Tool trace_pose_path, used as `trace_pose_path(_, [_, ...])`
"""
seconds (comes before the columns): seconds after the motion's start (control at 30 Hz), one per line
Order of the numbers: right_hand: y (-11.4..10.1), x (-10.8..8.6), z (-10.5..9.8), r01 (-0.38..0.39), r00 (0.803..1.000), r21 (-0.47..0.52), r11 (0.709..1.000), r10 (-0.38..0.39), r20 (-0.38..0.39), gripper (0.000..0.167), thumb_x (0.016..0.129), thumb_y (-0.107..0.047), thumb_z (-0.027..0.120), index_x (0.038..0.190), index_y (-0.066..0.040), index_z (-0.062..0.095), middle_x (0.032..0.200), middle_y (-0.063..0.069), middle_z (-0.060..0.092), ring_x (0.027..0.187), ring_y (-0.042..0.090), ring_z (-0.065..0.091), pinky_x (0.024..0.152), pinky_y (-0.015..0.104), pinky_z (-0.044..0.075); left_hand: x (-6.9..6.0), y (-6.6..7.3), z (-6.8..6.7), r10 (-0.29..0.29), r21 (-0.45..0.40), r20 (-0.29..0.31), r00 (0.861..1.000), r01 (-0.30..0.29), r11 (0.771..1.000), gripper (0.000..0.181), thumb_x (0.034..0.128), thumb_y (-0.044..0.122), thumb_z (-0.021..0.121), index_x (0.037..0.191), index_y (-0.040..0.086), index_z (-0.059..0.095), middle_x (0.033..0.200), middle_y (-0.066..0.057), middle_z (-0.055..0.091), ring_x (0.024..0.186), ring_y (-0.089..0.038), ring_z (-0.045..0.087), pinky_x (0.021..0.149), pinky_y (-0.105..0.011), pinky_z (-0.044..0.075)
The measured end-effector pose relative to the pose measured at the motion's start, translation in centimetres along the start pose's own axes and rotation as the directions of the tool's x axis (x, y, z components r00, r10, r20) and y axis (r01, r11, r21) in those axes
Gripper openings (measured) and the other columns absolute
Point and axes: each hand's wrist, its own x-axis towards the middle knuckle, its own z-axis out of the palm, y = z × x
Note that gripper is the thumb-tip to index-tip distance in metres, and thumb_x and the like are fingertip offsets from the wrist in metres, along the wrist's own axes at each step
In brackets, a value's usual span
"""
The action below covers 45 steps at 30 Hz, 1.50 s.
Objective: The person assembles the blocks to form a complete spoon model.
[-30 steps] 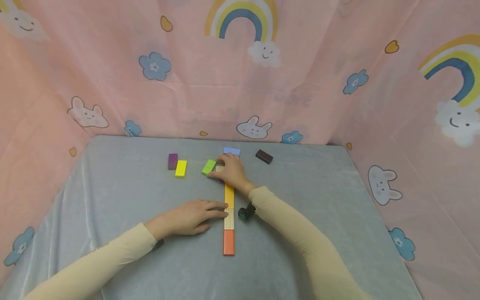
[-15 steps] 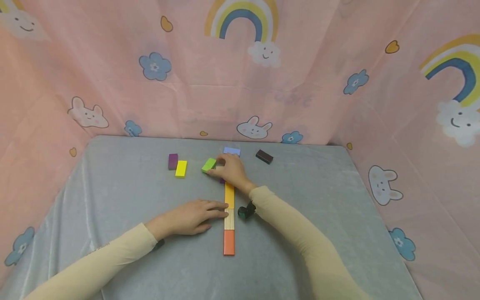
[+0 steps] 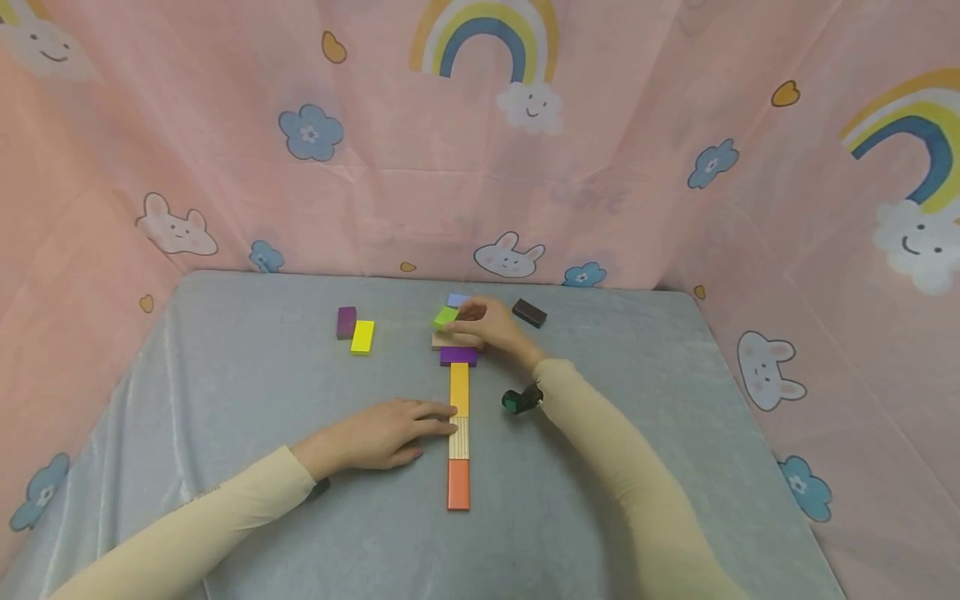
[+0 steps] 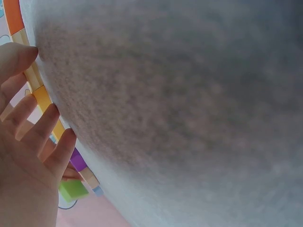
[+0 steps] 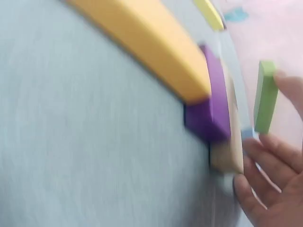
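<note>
A straight line of blocks runs up the cloth: red (image 3: 458, 485), striped wood (image 3: 459, 442), orange (image 3: 459, 387), with a purple block (image 3: 457, 357) and a plain wooden block (image 3: 448, 341) lying crosswise at its far end. My left hand (image 3: 378, 433) lies with extended fingers, the tips touching the striped and orange blocks. Pinched between thumb and fingers of my right hand (image 3: 491, 327) is a green block (image 5: 266, 97), raised above the wooden block. Behind it a light blue block (image 3: 457, 300) is partly covered by the right hand.
On the left a dark purple block (image 3: 346, 322) and a yellow block (image 3: 362, 337) sit side by side. A dark brown block (image 3: 529, 313) lies right of the right hand. A pink patterned curtain (image 3: 405, 208) hangs around the grey cloth-covered table (image 3: 255, 375).
The right hand has moved right with the green block, which has gone from left of the line to above its far end. The purple and wooden blocks are uncovered. The left hand stays put.
</note>
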Motion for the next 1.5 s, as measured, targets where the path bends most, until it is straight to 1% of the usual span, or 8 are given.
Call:
trace_pose_path(0.13, [0.9, -0.2, -1.5, -0.024, 1.000, -0.059, 0.998, 0.025, 0.011, 0.058, 0.080, -0.049, 0.078, 0.125, -0.014, 0.064, 0.131, 0.005, 0.065, 0.128, 0.026, 0.057, 0.113, 0.047, 0.044, 0.0, 0.1, 0.0, -0.007, -0.007, 0.002, 1.000, 0.007, 1.000, 0.054, 0.0948, 0.019, 0.062, 0.146, 0.026, 0.048, 0.156, 0.003, 0.044, 0.140, -0.019, 0.049, 0.113, -0.041, 0.045])
trace_pose_path(0.23, [1.8, -0.2, -2.6, -0.023, 1.000, -0.087, 0.996, 0.025, 0.017, 0.062, 0.081, -0.050, 0.077, 0.130, -0.015, 0.062, 0.136, 0.004, 0.062, 0.134, 0.025, 0.052, 0.118, 0.047, 0.038, 0.0, 0.1, 0.0, -0.008, -0.006, 0.003, 1.000, 0.008, 1.000, 0.054, 0.0950, 0.019, 0.062, 0.146, 0.026, 0.048, 0.156, 0.002, 0.043, 0.140, -0.019, 0.049, 0.113, -0.041, 0.045])
trace_pose_path(0.4, [2.9, 0.0, -3.9, -0.030, 0.999, -0.101, 0.994, 0.033, 0.032, 0.063, 0.082, -0.048, 0.077, 0.133, -0.016, 0.060, 0.142, 0.004, 0.059, 0.138, 0.025, 0.049, 0.119, 0.048, 0.036, 0.0, 0.0, 0.0, -0.013, -0.006, 0.007, 1.000, 0.013, 1.000, 0.053, 0.0954, 0.019, 0.062, 0.146, 0.026, 0.047, 0.156, 0.003, 0.043, 0.140, -0.019, 0.048, 0.114, -0.041, 0.045])
trace_pose_path(0.6, [3.6, 0.5, -4.8, 0.000, 0.999, -0.119, 0.993, 0.006, 0.050, 0.058, 0.083, -0.041, 0.078, 0.132, -0.013, 0.061, 0.140, 0.007, 0.060, 0.135, 0.025, 0.052, 0.118, 0.046, 0.038, 0.1, 0.0, -0.1, -0.018, -0.003, 0.018, 1.000, 0.018, 1.000, 0.054, 0.0957, 0.019, 0.061, 0.147, 0.026, 0.047, 0.157, 0.004, 0.042, 0.140, -0.018, 0.048, 0.114, -0.040, 0.045])
trace_pose_path(0.8, [4.0, 0.5, -5.2, 0.032, 0.997, -0.146, 0.989, -0.022, 0.072, 0.057, 0.083, -0.037, 0.079, 0.132, -0.013, 0.062, 0.138, 0.008, 0.062, 0.134, 0.026, 0.053, 0.118, 0.046, 0.038, 0.1, 0.1, -0.2, -0.020, -0.002, 0.024, 1.000, 0.020, 1.000, 0.054, 0.0958, 0.019, 0.061, 0.147, 0.026, 0.046, 0.157, 0.004, 0.041, 0.140, -0.018, 0.048, 0.114, -0.041, 0.045])
trace_pose_path(1.1, [4.5, 0.4, -5.4, 0.056, 0.996, -0.180, 0.982, -0.043, 0.072, 0.060, 0.082, -0.034, 0.080, 0.135, -0.011, 0.060, 0.139, 0.008, 0.062, 0.135, 0.026, 0.052, 0.118, 0.046, 0.038, 0.1, 0.1, 0.0, -0.018, -0.003, 0.017, 1.000, 0.018, 1.000, 0.053, 0.0960, 0.019, 0.061, 0.147, 0.026, 0.047, 0.156, 0.004, 0.042, 0.140, -0.018, 0.048, 0.114, -0.041, 0.044])
trace_pose_path(1.33, [4.6, 0.2, -5.2, 0.048, 0.997, -0.175, 0.983, -0.037, 0.068, 0.060, 0.082, -0.032, 0.080, 0.135, -0.011, 0.060, 0.140, 0.008, 0.060, 0.136, 0.027, 0.050, 0.118, 0.047, 0.038, 0.1, 0.1, 0.1, -0.019, -0.004, 0.015, 1.000, 0.019, 1.000, 0.053, 0.0958, 0.020, 0.062, 0.147, 0.026, 0.047, 0.156, 0.004, 0.042, 0.140, -0.018, 0.048, 0.114, -0.041, 0.045])
trace_pose_path(1.5, [4.7, 0.1, -5.0, 0.041, 0.997, -0.185, 0.982, -0.029, 0.068, 0.059, 0.082, -0.032, 0.081, 0.134, -0.013, 0.061, 0.141, 0.007, 0.059, 0.136, 0.026, 0.049, 0.117, 0.047, 0.039, 0.0, 0.1, 0.3, -0.014, 0.004, 0.010, 1.000, 0.014, 1.000, 0.053, 0.0959, 0.020, 0.061, 0.146, 0.026, 0.047, 0.156, 0.004, 0.042, 0.139, -0.018, 0.049, 0.114, -0.040, 0.045])
